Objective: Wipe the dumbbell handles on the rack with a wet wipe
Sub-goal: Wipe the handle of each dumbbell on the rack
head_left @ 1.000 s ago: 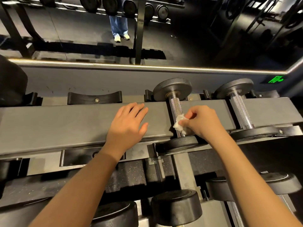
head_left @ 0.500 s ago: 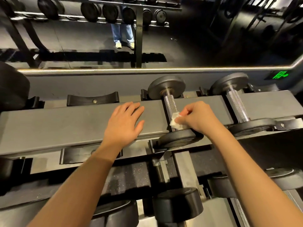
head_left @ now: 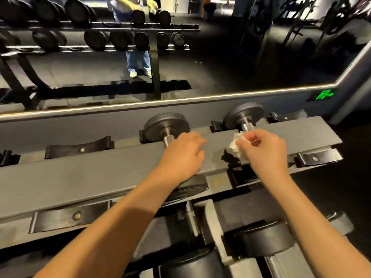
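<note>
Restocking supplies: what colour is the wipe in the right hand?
White, crumpled; the wet wipe shows best in the head view.

A green lit sign sits on the wall below the mirror. Possibly an exit pictogram; unreadable here.

Grey rack cradling two dumbbells crosswise

Dim, high-contrast view
A thin light strip glows beneath the mirror; the lower tiers of the rack sink into shadow, straight lines bow toward the edges, and the right hand is slightly blurred.
</note>
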The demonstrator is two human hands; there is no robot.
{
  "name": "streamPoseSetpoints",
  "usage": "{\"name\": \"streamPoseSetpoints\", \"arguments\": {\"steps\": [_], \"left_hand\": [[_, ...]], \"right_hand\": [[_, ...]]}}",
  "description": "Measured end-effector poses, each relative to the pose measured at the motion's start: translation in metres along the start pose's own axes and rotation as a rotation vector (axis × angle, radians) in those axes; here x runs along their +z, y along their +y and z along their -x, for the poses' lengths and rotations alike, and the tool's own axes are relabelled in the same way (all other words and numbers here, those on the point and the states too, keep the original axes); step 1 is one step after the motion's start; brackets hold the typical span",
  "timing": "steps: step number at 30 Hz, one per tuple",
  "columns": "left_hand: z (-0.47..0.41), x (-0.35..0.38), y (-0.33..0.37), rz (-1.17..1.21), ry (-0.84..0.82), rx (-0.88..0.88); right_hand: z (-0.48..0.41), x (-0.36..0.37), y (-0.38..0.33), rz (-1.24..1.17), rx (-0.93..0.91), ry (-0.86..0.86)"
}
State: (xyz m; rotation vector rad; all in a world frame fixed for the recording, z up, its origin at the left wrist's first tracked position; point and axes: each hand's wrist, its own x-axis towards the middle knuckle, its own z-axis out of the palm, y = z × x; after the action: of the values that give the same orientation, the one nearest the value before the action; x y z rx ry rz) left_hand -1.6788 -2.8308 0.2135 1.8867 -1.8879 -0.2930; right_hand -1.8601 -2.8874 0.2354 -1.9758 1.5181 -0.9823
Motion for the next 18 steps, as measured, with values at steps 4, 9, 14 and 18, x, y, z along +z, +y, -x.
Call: {"name": "streamPoseSetpoints", "arguments": {"steps": [4,9,14,18], "left_hand": [[-0.032,0.028,0.019,-0.247,-0.246,0.007],[-0.046,0.048,0.017,-0.375,-0.459,-0.081],[-0.046,0.048,0.02,-0.471,-0.435,-0.06],[-0.048,0.05,0.022,-0.501,-0.41,-0.055]], "right_hand": [[-0.028,-0.021,0.027,0.17,-0.031,0.016],[-0.075,-0.019,0.056,0.248,-0.034,-0.106],[-0.095,-0.012,0.061,0.237,-0.08,-0.22],[-0.08,-0.029,0.068,0.308,0.011,-0.349]]}}
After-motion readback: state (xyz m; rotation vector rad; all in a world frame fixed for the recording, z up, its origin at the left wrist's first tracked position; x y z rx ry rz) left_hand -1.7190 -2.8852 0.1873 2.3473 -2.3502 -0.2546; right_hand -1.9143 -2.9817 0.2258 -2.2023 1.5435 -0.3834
